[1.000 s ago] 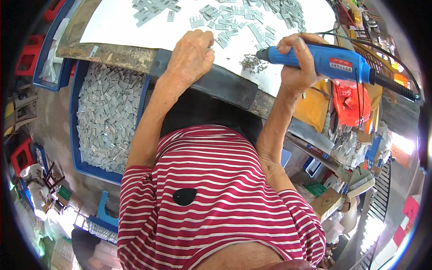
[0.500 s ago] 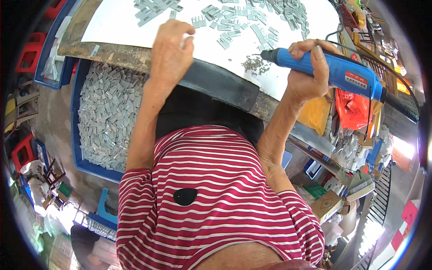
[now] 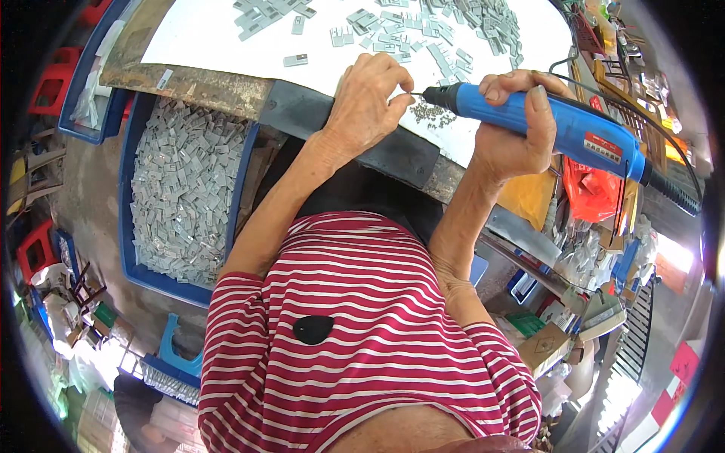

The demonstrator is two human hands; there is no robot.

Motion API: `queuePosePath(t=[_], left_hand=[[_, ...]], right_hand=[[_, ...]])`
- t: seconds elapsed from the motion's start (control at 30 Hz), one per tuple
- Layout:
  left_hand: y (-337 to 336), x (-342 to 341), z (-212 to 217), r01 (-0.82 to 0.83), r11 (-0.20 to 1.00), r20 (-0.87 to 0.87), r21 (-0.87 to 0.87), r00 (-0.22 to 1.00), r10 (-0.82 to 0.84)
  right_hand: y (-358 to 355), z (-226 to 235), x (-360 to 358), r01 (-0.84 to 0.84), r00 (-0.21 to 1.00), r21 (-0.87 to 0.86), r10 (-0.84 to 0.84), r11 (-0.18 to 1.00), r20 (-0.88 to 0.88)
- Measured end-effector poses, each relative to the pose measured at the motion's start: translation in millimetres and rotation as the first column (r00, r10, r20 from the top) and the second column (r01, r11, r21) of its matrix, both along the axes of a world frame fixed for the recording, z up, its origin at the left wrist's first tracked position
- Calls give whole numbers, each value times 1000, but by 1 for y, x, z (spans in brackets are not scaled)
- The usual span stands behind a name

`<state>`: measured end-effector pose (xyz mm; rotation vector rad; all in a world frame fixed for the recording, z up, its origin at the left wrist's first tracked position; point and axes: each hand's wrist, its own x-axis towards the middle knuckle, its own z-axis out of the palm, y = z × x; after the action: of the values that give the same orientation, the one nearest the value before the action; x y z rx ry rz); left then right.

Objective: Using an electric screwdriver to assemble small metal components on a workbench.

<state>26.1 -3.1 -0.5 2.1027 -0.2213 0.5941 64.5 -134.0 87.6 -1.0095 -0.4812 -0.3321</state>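
Note:
My right hand (image 3: 517,124) is wrapped round a blue electric screwdriver (image 3: 570,124), its dark nose pointing left over the white sheet (image 3: 219,38). At the driver's thin bit is my left hand (image 3: 366,106), thumb and forefinger pinched together. Whatever they pinch is too small to make out. Below the driver's nose lies a pile of tiny dark screws (image 3: 433,115). One small grey plate (image 3: 296,60) rests alone to the left of my left hand. Many more grey plates (image 3: 487,26) lie spread and heaped along the sheet's far part.
A blue crate (image 3: 130,226) full of grey pieces stands left of my lap, below the worn table edge (image 3: 189,87). A dark metal bar (image 3: 298,109) runs along the table's front. Cables (image 3: 634,106), a red bag (image 3: 593,189) and cartons (image 3: 547,343) are at the right.
My left hand has moved right, from the sheet's left part to the screwdriver's bit. A lone grey plate now shows where it was. The screwdriver has shifted slightly left.

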Motion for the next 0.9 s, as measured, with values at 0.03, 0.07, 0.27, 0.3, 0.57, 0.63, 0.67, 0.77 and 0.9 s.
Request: queuePosePath(t=[0.03,0.07,0.27,0.3,0.57,0.63,0.67,0.77,0.9], left_hand=[[0,0,-1,8,1000,3,-2,1000,-8],[0,0,-1,7,1000,3,-3,1000,-7],[1,0,-1,7,1000,-7,-25,1000,-7],[1,0,-1,5,1000,-4,-13,1000,-5],[-1,0,-1,-34,996,22,80,999,32],[-2,-1,-1,-41,995,13,89,999,40],[-2,-1,-1,-41,995,11,89,999,40],[-2,-1,0,-39,994,0,105,999,39],[-2,-1,0,-34,993,-4,117,999,35]], right_hand=[[1,0,0,6,1000,3,-6,1000,-2],[1,0,1,12,1000,4,-12,1000,-4],[1,-2,3,16,1000,-4,-16,1000,-27],[1,-2,3,14,999,-4,-14,1000,-29],[1,-3,4,-39,999,50,41,998,-31],[2,-3,4,-34,998,40,36,999,-50],[3,-3,4,-29,997,30,31,999,-69],[2,-5,5,-27,997,22,29,999,-75],[2,-4,5,-30,997,31,33,999,-75]])
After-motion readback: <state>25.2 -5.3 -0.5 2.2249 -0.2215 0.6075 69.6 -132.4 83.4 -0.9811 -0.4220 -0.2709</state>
